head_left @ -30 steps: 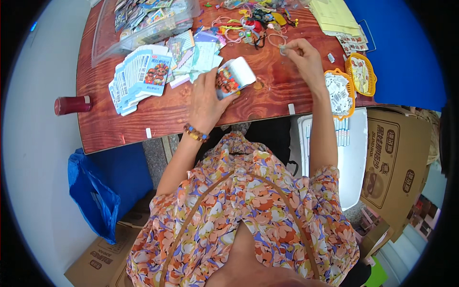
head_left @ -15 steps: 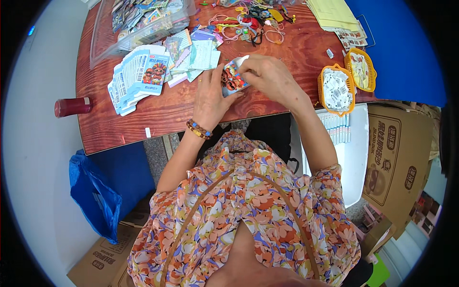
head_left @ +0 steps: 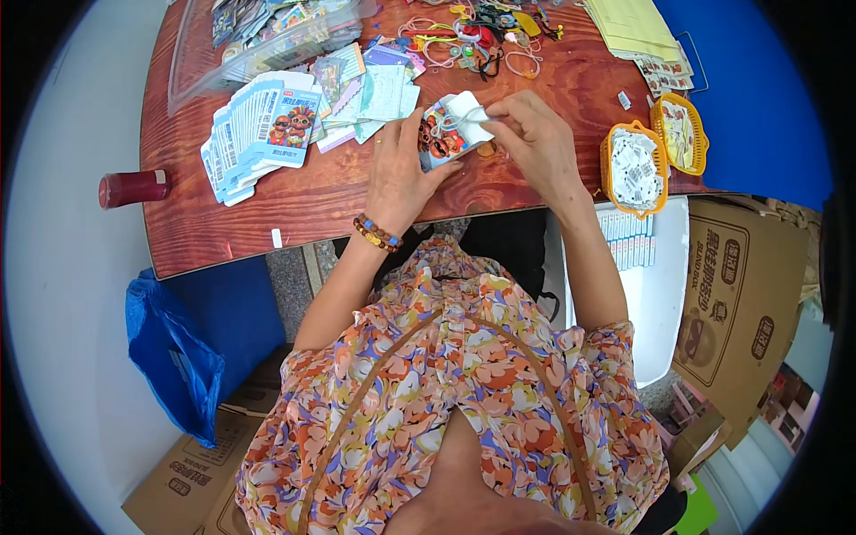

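My left hand (head_left: 399,176) holds a small printed cardboard box (head_left: 440,141) near the table's front edge, fingers on its left side and thumb along the bottom. The box shows red cartoon figures, and its white flap (head_left: 465,105) stands open at the upper right. A thin pale cord (head_left: 464,117) crosses the flap. Thumb and forefinger of my right hand (head_left: 538,143) pinch together at the flap's right edge, where the cord ends. A fanned stack of blue-and-white flat boxes (head_left: 245,134) lies to the left, with loose pastel cards (head_left: 383,94) beside it.
A clear plastic bin (head_left: 241,67) of cards stands at the far left. Colourful cords and trinkets (head_left: 473,40) lie at the back. Two orange baskets (head_left: 664,169) with small packets and yellow sheets (head_left: 629,31) are on the right. A dark red jar (head_left: 134,189) sits at the left edge.
My right hand has drawn back to the right from the top of the box, uncovering the open white flap and the pale cord. My left hand still holds the box.
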`<state>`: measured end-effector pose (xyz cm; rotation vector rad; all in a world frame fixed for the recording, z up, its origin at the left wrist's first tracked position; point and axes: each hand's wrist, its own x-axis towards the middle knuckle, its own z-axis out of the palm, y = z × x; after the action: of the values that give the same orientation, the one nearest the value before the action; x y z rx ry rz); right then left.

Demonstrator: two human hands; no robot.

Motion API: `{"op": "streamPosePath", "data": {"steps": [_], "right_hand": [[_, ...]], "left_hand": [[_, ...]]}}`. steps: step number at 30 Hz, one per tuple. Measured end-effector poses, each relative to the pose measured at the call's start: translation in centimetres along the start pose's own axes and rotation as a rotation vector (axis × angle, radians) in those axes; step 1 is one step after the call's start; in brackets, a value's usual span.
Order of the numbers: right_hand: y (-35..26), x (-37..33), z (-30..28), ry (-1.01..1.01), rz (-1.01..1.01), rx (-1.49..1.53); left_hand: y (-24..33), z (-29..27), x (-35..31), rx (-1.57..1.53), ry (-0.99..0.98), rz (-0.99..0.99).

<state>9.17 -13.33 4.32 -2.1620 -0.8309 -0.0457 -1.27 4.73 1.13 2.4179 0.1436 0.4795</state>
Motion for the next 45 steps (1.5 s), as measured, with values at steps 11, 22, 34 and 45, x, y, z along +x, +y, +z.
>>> {"op": "streamPosePath", "data": {"steps": [11, 22, 34, 45], "right_hand": [[-1.4, 1.5, -1.9, -0.232, 0.042, -0.111], [-1.3, 2.4, -0.1, -0.299, 0.045, 0.313], [-2.2, 2.3, 0.2, -0.236, 0.449, 0.686], [5.2, 13.8, 4.7, -0.033, 0.067, -0.090]], "left_hand": [[0.0, -1.0, 0.2, 0.207, -0.093, -0.042], [-0.1, -0.6, -0.1, 0.065, -0.085, -0.038], [-0.8, -0.6, 0.5, 0.001, 0.031, -0.022], [-0.6, -2.7, -3.2, -0.083, -0.016, -0.040]]}}
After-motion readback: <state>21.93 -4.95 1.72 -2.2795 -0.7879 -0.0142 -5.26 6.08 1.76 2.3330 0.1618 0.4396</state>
